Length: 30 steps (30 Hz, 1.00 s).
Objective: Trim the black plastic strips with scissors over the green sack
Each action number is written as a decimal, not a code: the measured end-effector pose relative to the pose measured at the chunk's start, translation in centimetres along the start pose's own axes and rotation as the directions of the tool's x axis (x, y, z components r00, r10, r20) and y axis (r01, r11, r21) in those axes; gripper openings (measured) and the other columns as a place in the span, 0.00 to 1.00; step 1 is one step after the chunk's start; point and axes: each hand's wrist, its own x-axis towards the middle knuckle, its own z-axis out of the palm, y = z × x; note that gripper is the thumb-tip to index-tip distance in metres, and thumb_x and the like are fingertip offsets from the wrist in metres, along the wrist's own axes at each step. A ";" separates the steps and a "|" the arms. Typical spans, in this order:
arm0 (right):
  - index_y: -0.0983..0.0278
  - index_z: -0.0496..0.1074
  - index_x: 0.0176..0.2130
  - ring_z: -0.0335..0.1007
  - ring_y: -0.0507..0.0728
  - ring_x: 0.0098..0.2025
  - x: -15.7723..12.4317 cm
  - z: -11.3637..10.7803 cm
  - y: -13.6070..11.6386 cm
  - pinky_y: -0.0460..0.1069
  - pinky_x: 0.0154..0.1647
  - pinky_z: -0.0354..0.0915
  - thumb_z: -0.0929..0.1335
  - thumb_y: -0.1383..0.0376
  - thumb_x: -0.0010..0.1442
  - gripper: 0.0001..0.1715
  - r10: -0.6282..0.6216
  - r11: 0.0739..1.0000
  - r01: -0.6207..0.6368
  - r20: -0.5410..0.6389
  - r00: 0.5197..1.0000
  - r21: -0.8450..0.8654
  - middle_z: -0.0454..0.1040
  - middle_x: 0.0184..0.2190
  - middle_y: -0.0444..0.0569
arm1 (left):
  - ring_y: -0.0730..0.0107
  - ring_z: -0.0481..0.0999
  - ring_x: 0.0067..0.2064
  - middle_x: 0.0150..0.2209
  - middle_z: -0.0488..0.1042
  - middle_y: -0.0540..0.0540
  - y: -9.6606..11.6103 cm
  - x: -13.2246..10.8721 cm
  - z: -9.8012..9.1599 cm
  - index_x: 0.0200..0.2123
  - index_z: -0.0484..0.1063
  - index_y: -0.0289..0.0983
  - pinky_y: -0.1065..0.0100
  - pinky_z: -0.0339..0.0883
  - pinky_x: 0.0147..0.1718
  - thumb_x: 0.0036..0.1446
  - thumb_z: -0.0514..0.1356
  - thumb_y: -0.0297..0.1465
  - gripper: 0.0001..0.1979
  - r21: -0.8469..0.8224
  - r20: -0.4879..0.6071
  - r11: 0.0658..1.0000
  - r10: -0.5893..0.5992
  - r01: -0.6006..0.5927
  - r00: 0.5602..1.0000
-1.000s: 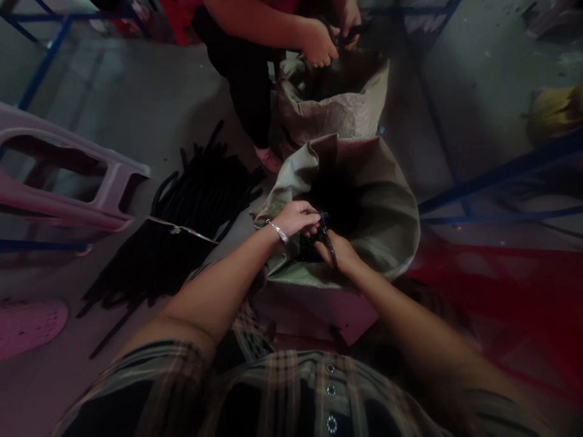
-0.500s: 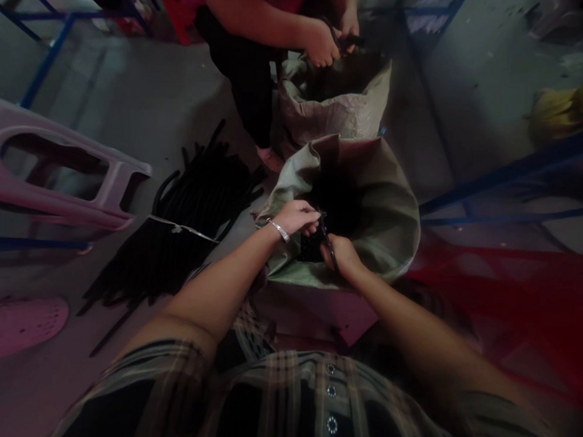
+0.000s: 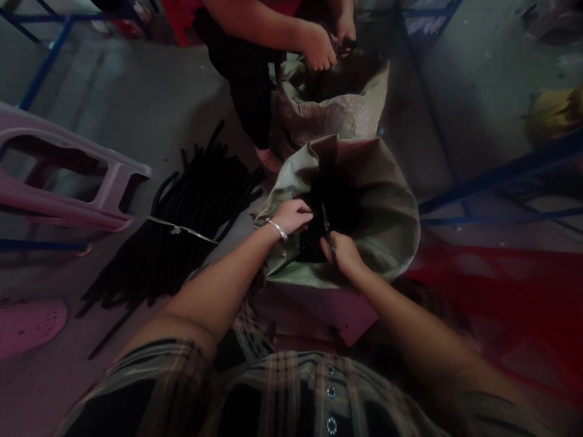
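Over the mouth of a woven sack point(image 3: 387, 205), my right hand point(image 3: 344, 252) is wrapped round the handles of dark scissors point(image 3: 327, 225). Their blades point away from me, into the sack's dark opening. My left hand point(image 3: 293, 216), with a silvery bracelet at the wrist, hovers over the sack's left side with its fingers curled together. Whatever those fingers pinch, if anything, is too dark to make out. A gap separates the left fingertips from the scissor blades. Dark material lies inside the sack, its pieces hard to tell apart.
A tied bundle of black tubes or strips point(image 3: 177, 241) lies on the floor at left, near a pink plastic stool point(image 3: 113, 186). Across from me a co-worker's hands point(image 3: 320, 48) work above another sack point(image 3: 333, 115). Blue metal bars point(image 3: 510, 172) run along the right.
My left hand has drawn slightly left, away from the scissors. The scissor blades now stand clear of its fingers. The co-worker's hands have shifted a little.
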 end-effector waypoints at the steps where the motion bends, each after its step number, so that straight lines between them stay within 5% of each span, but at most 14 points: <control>1: 0.65 0.70 0.31 0.67 0.53 0.27 0.2 -0.3 0.0 0.45 0.27 0.57 0.59 0.56 0.61 0.18 0.023 1.000 -0.023 0.000 1.000 -0.016 0.73 0.26 0.50 | 0.77 0.71 0.23 0.27 0.74 0.49 -0.1 0.1 -0.1 0.34 0.71 0.33 0.74 0.66 0.25 0.48 0.62 0.25 0.07 0.016 -0.012 0.999 0.043 -0.043 0.999; 13: 0.69 0.70 0.41 0.73 0.62 0.39 1.1 -3.8 0.4 0.50 0.35 0.62 0.61 0.49 0.59 0.26 0.197 0.928 -0.185 0.002 0.980 -0.324 0.75 0.36 0.62 | 0.74 0.71 0.29 0.29 0.75 0.48 -0.2 0.3 -1.2 0.35 0.76 0.35 0.74 0.65 0.31 0.48 0.60 0.30 0.10 0.165 -0.131 0.975 0.171 -0.148 0.977; 21: 0.68 0.69 0.42 0.71 0.62 0.40 1.7 -5.6 1.1 0.49 0.34 0.60 0.63 0.47 0.57 0.28 0.155 0.965 -0.132 0.087 0.984 -0.225 0.74 0.39 0.60 | 0.74 0.72 0.29 0.30 0.75 0.47 -0.1 0.0 -1.0 0.37 0.76 0.35 0.74 0.65 0.31 0.51 0.59 0.32 0.11 0.180 -0.109 0.970 0.182 -0.161 0.977; 26: 0.68 0.67 0.44 0.70 0.61 0.40 1.2 -5.5 0.2 0.48 0.34 0.60 0.63 0.50 0.57 0.26 0.148 0.974 -0.135 0.058 0.987 -0.181 0.73 0.40 0.58 | 0.76 0.72 0.26 0.33 0.75 0.46 0.2 -0.9 0.3 0.39 0.73 0.35 0.75 0.64 0.26 0.53 0.59 0.35 0.13 0.056 -0.020 0.993 0.102 -0.101 0.995; 30: 0.70 0.65 0.44 0.70 0.61 0.40 0.1 -4.2 -1.3 0.49 0.35 0.60 0.62 0.51 0.58 0.25 0.148 0.965 -0.162 -0.082 0.986 -0.205 0.72 0.41 0.61 | 0.75 0.73 0.27 0.35 0.75 0.44 1.3 -2.7 2.3 0.41 0.71 0.35 0.75 0.65 0.24 0.55 0.57 0.43 0.19 -0.165 0.226 0.986 0.008 0.030 0.974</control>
